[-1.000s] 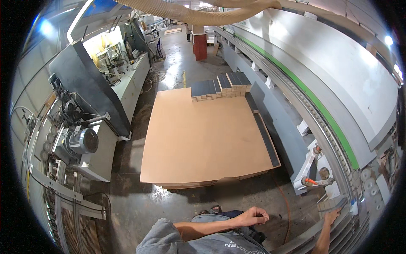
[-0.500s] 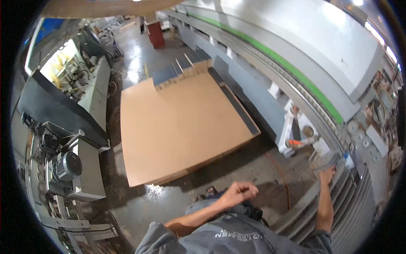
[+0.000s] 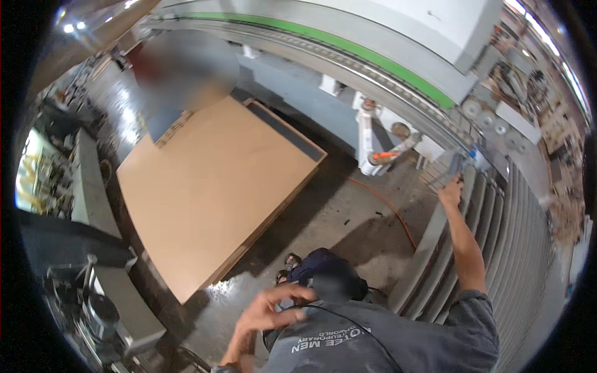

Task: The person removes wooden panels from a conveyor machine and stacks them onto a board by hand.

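My left hand (image 3: 270,309) is raised in front of my chest, its thumb and fingers curved but apart. A thin black cable (image 3: 354,332) runs across my grey shirt from beside its fingertips. My right arm is stretched forward over grey ridged covers (image 3: 463,248). At their far end my right hand (image 3: 451,191) has its fingers closed around something small and dark that I cannot make out. Just beyond it are a grey part (image 3: 457,164) and a small blue piece (image 3: 474,153) at the machine's corner.
A large stack of brown boards (image 3: 217,180) lies ahead to the left. Behind it stands a long machine with a green stripe (image 3: 348,43). A white jointed arm (image 3: 367,137) hangs from it, and an orange hose (image 3: 385,202) trails on the floor. More machinery (image 3: 102,317) stands at left.
My view has turned right, so the board stack sits further left. My left hand has come closer to my chest, fingers more parted. My right hand remains at the covers' far end.
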`<state>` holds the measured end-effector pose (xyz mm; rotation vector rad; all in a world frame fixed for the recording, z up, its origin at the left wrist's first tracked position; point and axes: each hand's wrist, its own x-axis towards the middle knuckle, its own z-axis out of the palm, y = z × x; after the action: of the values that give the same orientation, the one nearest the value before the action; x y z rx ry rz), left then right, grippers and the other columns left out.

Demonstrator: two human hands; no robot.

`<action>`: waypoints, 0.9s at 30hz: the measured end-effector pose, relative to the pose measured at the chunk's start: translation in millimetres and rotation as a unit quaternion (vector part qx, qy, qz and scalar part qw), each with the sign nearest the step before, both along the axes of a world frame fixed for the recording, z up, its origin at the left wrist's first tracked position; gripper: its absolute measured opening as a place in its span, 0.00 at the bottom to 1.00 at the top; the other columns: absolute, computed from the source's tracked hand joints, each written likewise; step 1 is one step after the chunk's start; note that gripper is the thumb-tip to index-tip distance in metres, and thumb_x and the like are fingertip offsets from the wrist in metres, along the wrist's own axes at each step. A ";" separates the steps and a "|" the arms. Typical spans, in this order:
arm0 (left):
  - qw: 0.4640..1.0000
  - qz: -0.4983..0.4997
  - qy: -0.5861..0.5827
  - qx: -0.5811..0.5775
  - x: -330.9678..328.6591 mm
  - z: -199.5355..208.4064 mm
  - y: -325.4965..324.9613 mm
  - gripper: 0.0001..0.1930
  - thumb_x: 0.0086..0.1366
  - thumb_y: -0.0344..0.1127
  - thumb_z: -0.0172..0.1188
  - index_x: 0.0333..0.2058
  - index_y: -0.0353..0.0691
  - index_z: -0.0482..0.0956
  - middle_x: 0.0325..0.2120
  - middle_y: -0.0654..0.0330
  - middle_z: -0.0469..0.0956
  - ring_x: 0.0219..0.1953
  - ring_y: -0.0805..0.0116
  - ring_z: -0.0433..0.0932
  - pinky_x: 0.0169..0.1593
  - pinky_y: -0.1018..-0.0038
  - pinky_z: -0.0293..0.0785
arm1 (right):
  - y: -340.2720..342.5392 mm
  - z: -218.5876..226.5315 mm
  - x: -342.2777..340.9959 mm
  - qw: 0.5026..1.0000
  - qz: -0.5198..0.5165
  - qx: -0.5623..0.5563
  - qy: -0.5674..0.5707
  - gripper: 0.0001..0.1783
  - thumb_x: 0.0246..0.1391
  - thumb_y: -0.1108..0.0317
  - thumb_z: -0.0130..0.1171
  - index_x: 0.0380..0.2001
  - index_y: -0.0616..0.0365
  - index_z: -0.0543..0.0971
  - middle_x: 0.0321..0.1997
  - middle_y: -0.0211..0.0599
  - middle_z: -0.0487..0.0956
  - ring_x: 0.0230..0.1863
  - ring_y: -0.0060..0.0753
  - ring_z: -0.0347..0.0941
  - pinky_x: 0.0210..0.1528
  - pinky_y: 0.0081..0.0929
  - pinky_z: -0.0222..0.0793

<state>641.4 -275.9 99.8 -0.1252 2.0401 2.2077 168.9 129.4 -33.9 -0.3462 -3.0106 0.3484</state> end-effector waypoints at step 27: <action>0.880 -0.315 0.348 0.072 -116.7 103.0 90.2 0.08 0.54 0.31 0.69 0.30 0.32 0.83 0.25 0.52 0.79 0.26 0.60 0.78 0.28 0.70 0.73 | -17.7 39.2 23.8 0.998 -0.025 -0.039 -0.042 0.56 0.44 0.69 0.65 0.68 0.63 0.40 0.63 0.65 0.56 0.62 0.64 0.60 0.58 0.44 0.70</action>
<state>524.7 -185.7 202.7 1.3215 1.7550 2.0833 192.6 111.7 5.3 -0.4514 -3.0688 0.4601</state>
